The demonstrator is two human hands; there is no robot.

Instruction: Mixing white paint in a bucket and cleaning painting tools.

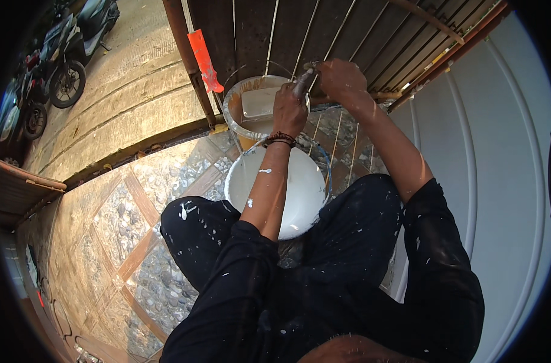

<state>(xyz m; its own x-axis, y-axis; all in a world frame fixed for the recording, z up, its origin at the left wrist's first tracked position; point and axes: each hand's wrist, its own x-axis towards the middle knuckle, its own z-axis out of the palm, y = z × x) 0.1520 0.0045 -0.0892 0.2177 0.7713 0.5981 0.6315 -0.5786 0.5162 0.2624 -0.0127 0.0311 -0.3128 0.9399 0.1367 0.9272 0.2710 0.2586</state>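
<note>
My left hand (290, 109) is closed round a greyish, paint-smeared object (301, 85), whose kind I cannot make out. Beside its far end, my right hand (342, 78) is closed in a fist; what is in its fingers is hidden. Both hands are above the far side of a paint-stained bucket (232, 118), which has a wire handle and a pale block-shaped thing (257, 101) inside. Nearer, between my knees, stands a wide white bucket (303, 187) with white paint inside, partly covered by my left forearm. White paint spots mark that forearm and my dark trousers.
A slatted gate (251, 36) rises just beyond the buckets, with an orange-red strip (204, 60) hanging at its left post. A pale ribbed wall (469, 151) runs along my right. Patterned tiles (130, 242) cover the floor; motorbikes (64, 72) stand outside at far left.
</note>
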